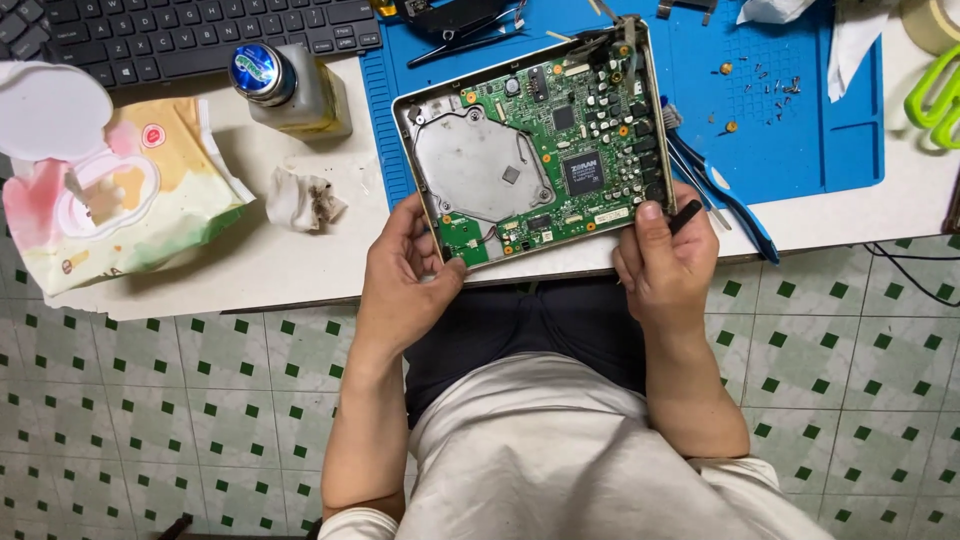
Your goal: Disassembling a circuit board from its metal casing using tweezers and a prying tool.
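An opened electronic device (530,150) with a green circuit board and a round silver metal plate lies tilted on the blue work mat (800,120) at the desk's front edge. My left hand (405,285) grips its near left corner, thumb on the board's edge. My right hand (665,265) holds the near right corner, thumb pressed on the frame, with a slim black tool (686,215) tucked in the fingers.
A black keyboard (200,30) sits at the back left, with a small capped bottle (285,88) beside it. A wet-wipe pack (110,190) and a dirty crumpled wipe (305,200) lie left. Blue-handled tweezers (725,195), loose screws (765,85) and green-handled scissors (935,95) lie right.
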